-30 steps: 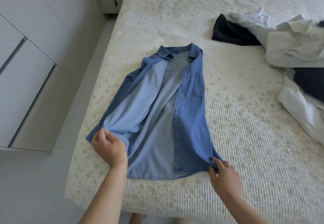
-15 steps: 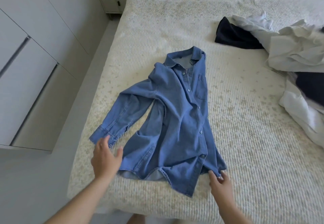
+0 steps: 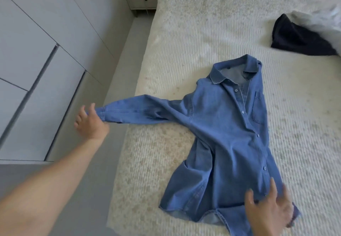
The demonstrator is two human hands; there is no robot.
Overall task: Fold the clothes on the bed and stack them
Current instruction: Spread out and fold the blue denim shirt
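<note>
Cream bed [image 3: 212,38], denim shirt [image 3: 227,134] on it: left hand [image 3: 90,123] pinching the cuff [image 3: 103,113] should pull the sleeve flat, right hand [image 3: 271,211], fingers spread, pinning the hem.

No legible text or labels.

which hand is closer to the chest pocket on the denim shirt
Right. The right hand presses the shirt's hem below the chest pocket; the left hand holds the sleeve cuff out past the bed edge, farther away.
</note>
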